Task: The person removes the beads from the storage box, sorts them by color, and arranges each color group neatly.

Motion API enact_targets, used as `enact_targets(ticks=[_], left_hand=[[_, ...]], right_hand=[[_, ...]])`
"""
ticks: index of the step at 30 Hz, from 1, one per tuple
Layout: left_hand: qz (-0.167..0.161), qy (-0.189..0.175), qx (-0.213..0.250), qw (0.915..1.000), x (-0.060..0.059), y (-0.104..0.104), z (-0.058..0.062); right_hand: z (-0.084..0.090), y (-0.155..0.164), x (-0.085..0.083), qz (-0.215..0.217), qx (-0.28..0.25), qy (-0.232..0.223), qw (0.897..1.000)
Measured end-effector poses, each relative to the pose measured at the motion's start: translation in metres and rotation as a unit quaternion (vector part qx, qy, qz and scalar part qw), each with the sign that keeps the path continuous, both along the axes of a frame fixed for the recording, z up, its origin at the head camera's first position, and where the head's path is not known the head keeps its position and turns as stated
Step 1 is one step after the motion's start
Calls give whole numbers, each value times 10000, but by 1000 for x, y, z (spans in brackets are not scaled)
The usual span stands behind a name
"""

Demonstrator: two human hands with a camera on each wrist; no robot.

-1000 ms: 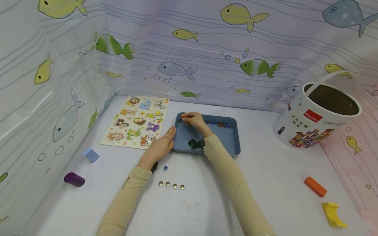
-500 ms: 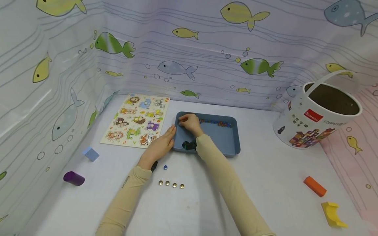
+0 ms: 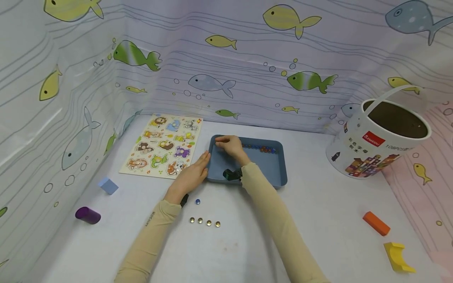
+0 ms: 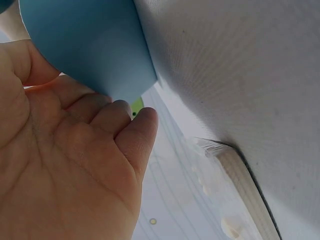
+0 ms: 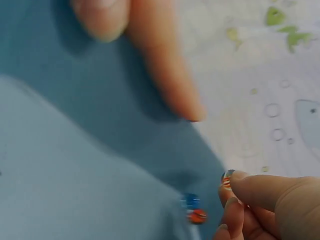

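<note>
The right hand [image 3: 231, 148] reaches into the far-left corner of the shallow blue plastic tray [image 3: 269, 173], its fingers curled; the right wrist view shows the fingertips [image 5: 245, 185] pinching a small glass marble with red and white stripes [image 5: 227, 179] just above the tray's back wall. Right below those fingertips two more marbles — one blue, one red — [image 5: 194, 209] sit against the wall, and a row of small coloured marbles [image 3: 262, 148] runs along that wall to the right of the hand. The left hand [image 3: 191, 175] lies flat and relaxed against the tray's left outer wall, fingers straight and close together; the left wrist view shows the palm and fingers [image 4: 135, 135] touching the blue wall, holding nothing. Just behind the left wrist, on the white table [image 3: 318, 220], lies a single blue marble [image 3: 197, 201], and nearer the person a short line of four pale gold marbles [image 3: 204, 222]. Beyond the left hand's fingers rests a wooden animal puzzle board [image 3: 164, 145] — well to the right of the right hand stands a white cardboard bucket with a handle [image 3: 378, 145].
</note>
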State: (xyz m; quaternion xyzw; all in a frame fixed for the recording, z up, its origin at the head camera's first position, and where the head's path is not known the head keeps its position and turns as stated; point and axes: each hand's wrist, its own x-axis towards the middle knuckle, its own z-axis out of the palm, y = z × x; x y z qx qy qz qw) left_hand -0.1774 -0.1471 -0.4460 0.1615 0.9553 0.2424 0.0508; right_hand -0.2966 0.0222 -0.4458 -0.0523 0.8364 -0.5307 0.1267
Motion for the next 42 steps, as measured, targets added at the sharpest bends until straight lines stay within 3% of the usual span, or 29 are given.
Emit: enact_targets(ticks=[12,20,25,33,42], left_hand=[[25,-12,-86,10000,0,0,1],[18,20,-57,10000,-1,-2,1],[33,-47,-125,9999,-1,-2,0],[36,52,-147,9999,-1,-2,-1],[-42,112,-71,9999,-1,0,-2]], right_hand=[[33,48,28,475,-862,65,9951],[40,70,73,1252,-1073,-43,9863],[31,82,109,1925,-954,-39,9766],[-3,86,159,2672,-637,-276,9611],[-23,83,184,2976,-227,84,9544]])
